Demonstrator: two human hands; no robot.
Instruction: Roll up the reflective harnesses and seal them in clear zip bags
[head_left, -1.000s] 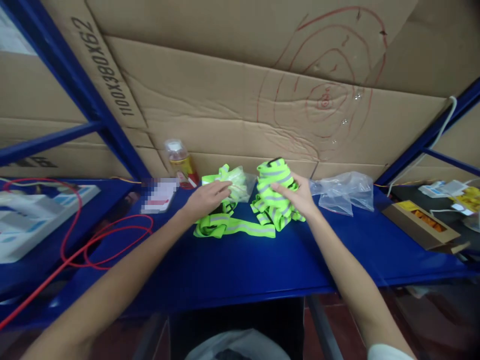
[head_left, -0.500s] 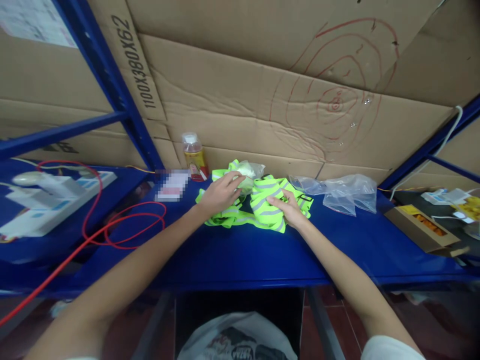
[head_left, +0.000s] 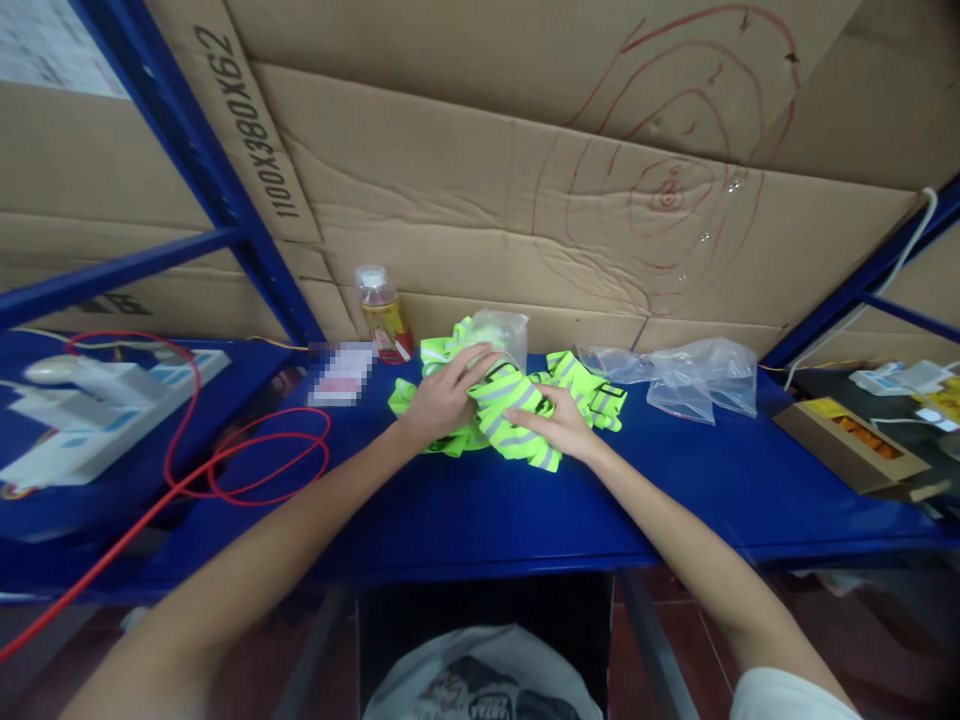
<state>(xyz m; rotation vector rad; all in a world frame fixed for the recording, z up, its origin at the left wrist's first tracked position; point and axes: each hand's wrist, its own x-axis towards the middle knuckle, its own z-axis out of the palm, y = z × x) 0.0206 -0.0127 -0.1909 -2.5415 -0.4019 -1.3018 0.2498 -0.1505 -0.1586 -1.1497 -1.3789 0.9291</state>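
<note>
A bundle of neon-yellow straps with grey reflective stripes (head_left: pixel 514 410) is bunched between my hands over the blue table. My right hand (head_left: pixel 559 420) grips its right side, thumb on top. My left hand (head_left: pixel 450 393) is closed at its left side, with fingertips bent over its upper edge. More yellow strap material (head_left: pixel 589 385) lies to the right, and some shows under and left of my left hand. Just behind my left hand is a clear plastic bag (head_left: pixel 504 332), partly hidden.
A bottle with a yellow-red label (head_left: pixel 386 320) stands by the cardboard wall. Clear bags (head_left: pixel 701 375) lie at right, near an open carton (head_left: pixel 851 445). Red cable (head_left: pixel 270 495) and a power strip (head_left: pixel 112 420) are at left. A bag-lined bin (head_left: pixel 480 680) sits below the table edge.
My right hand has carried the striped bundle left, up to my left hand. My left hand's fingers now meet the bundle's edge. The view has shifted slightly.
</note>
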